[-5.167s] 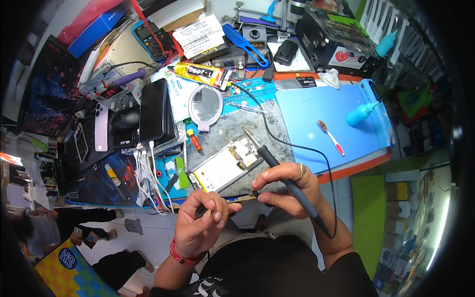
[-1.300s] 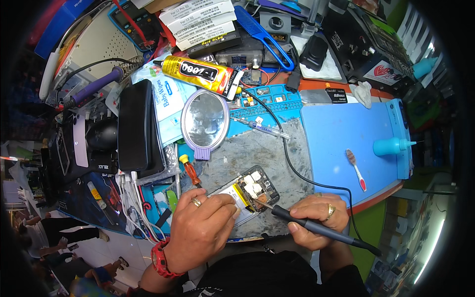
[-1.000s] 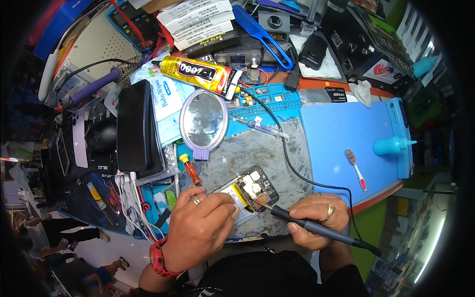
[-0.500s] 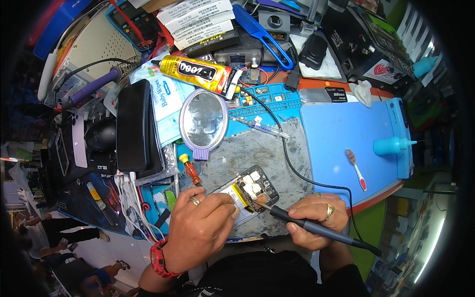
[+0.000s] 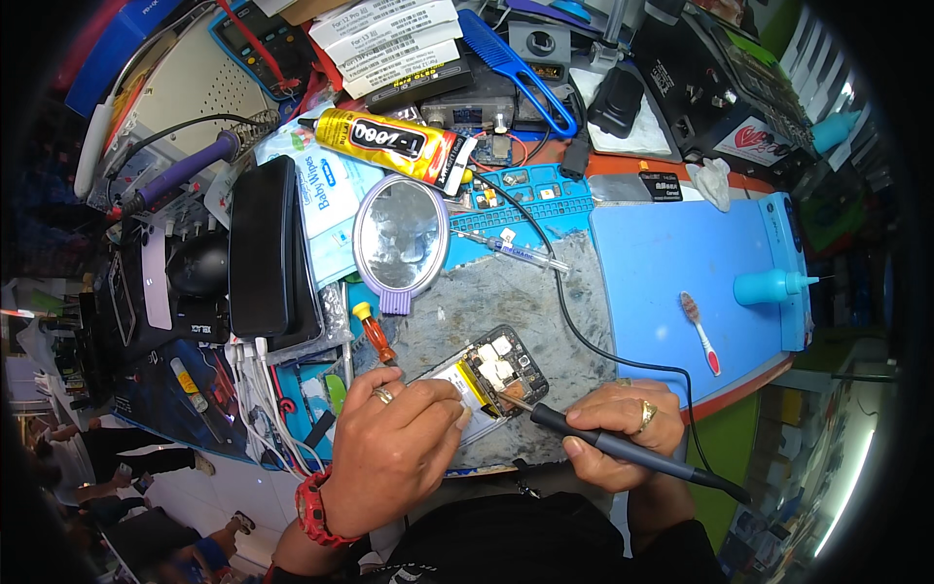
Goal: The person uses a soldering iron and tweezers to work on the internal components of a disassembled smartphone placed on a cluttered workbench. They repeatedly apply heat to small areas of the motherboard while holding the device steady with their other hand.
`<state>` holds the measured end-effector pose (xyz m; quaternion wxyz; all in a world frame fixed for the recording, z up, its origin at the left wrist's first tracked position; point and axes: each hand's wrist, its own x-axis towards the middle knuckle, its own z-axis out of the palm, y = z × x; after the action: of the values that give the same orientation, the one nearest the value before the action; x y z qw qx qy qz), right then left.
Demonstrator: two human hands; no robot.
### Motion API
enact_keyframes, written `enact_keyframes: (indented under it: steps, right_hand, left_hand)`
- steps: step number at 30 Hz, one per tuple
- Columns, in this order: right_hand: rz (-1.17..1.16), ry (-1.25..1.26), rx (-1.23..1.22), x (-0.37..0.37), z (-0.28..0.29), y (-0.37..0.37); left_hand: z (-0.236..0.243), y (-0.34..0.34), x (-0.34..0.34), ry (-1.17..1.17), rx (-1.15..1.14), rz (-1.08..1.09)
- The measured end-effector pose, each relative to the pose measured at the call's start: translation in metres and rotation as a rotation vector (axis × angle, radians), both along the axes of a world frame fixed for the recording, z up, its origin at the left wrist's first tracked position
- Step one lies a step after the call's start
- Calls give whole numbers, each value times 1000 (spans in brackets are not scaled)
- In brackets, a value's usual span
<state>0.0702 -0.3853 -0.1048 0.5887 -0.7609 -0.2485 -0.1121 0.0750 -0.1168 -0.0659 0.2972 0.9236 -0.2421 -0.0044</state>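
The left hand (image 5: 394,443) covers the near end of the opened smartphone with a white battery and bare circuit board (image 5: 503,363), and whether its fingertips pinch anything is hidden. The thin metal tip of the dark grey, pen-shaped soldering iron (image 5: 632,451) is too small to tell whether it touches the board; the right hand (image 5: 628,423) hides part of its handle. Reflections in the oval, lilac-framed mirror (image 5: 402,234) are indistinct. The wearer's black shirt (image 5: 486,545) is cut off below, and background people (image 5: 83,462) at lower left are blurred.
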Motion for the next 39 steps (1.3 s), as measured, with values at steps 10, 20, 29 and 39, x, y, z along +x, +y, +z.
enact_keyframes:
  steps: [10, 20, 29, 39]
  right_hand:
    - [-3, 10, 13, 0, 0, 0]
    - [4, 18, 16, 0, 0, 0]
    - [3, 17, 5, 0, 0, -1]
    - [-9, 19, 16, 0, 0, 0]
  left_hand:
    - [-1, 0, -1, -5, -4, 10]
    - [-1, -1, -1, -6, -14, 16]
    - [-2, 0, -1, -7, -14, 17]
    - [-2, -1, -2, -6, -18, 30]
